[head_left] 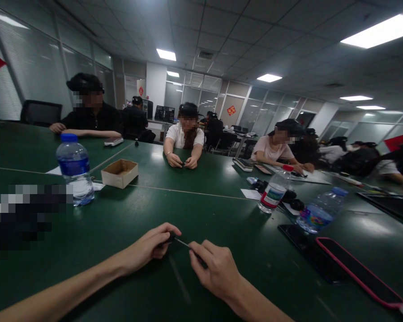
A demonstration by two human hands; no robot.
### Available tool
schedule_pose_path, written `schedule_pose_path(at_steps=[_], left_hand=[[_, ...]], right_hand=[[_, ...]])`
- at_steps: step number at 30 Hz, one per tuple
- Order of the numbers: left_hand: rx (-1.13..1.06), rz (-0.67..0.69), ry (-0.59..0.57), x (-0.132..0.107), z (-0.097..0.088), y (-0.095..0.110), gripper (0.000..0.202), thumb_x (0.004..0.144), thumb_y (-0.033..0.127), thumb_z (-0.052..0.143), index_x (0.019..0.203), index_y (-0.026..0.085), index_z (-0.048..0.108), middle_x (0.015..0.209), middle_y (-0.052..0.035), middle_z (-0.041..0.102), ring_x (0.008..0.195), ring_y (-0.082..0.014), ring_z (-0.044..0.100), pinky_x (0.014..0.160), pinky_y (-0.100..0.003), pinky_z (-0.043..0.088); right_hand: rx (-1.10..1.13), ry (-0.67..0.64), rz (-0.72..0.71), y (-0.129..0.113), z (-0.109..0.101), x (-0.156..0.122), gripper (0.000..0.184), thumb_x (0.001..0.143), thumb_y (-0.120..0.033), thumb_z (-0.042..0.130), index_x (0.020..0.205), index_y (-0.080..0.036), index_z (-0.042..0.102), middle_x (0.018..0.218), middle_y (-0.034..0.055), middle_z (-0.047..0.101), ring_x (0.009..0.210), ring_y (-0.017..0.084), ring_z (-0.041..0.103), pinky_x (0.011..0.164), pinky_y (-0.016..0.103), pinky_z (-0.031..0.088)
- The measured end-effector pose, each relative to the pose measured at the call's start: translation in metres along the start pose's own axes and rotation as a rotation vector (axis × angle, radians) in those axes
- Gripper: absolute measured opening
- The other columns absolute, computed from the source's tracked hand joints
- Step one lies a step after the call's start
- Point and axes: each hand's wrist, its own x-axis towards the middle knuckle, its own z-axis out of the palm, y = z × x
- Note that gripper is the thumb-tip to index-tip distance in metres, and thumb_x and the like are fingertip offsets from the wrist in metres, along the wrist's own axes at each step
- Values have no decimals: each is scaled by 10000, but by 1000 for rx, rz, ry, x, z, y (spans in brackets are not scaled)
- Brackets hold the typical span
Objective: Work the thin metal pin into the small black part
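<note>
Over the green table (147,214), my left hand (156,241) pinches a small dark object (170,238), mostly covered by the fingers, so its kind does not show. My right hand (215,266) is closed around the dark handle of a thin tool that looks like a screwdriver (182,243). Its narrow metal shaft points left, with the tip at the dark object. Whether the tip touches it or sits in it, I cannot tell.
An open cardboard box (120,173) and a blue-capped bottle (74,172) stand ahead on the left. To the right are a red-capped bottle (274,190), a tilted bottle (322,210), a dark phone (309,252) and a pink-edged phone (359,273). Several people sit across the table.
</note>
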Motion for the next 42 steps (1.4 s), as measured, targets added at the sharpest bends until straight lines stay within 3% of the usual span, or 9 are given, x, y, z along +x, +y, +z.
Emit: schedule_pose_path(at_steps=[9, 14, 20, 27, 35, 42], left_hand=[[-14, 29, -8, -3, -2, -2, 319, 893, 393, 557, 1134, 201, 475, 721, 47, 330, 618, -98, 278, 593, -254, 218], [98, 44, -12, -4, -3, -4, 302, 864, 340, 613, 1108, 224, 479, 804, 31, 410, 653, -96, 342, 598, -251, 242], [156, 48, -28, -4, -1, 1, 317, 888, 408, 581, 1123, 226, 472, 782, 40, 385, 623, -86, 315, 556, -239, 215], [66, 44, 50, -1, -5, -6, 374, 870, 413, 620, 1157, 234, 460, 831, 38, 383, 625, -72, 294, 572, -229, 228], [-4, 78, 23, 1, -3, -6, 267, 869, 348, 632, 876, 183, 423, 713, 56, 348, 591, -68, 260, 547, -232, 194], [236, 65, -2, -3, -2, -3, 325, 884, 467, 578, 851, 184, 424, 681, 59, 373, 557, -69, 298, 504, -224, 211]], right_hand=[[-13, -57, 9, 1, -1, 0, 271, 970, -243, 424, 1077, -168, 660, 781, 46, 636, 587, 115, 572, 509, 206, 421], [-18, -64, 13, 0, -2, 1, 266, 970, -233, 427, 1079, -163, 660, 780, 42, 631, 579, 108, 567, 500, 198, 412], [-16, -50, 12, 1, 0, 1, 265, 977, -232, 422, 1089, -163, 652, 796, 46, 638, 599, 114, 589, 518, 202, 428], [21, -47, 23, 2, 0, 1, 277, 990, -238, 399, 1107, -153, 636, 806, 54, 636, 609, 122, 595, 526, 204, 451], [30, -9, -20, 3, -1, 0, 256, 987, -244, 411, 1088, -166, 633, 781, 46, 631, 604, 125, 590, 513, 208, 429], [43, 6, -26, 2, -2, 0, 256, 994, -252, 398, 1063, -163, 627, 781, 49, 629, 605, 128, 587, 513, 214, 419]])
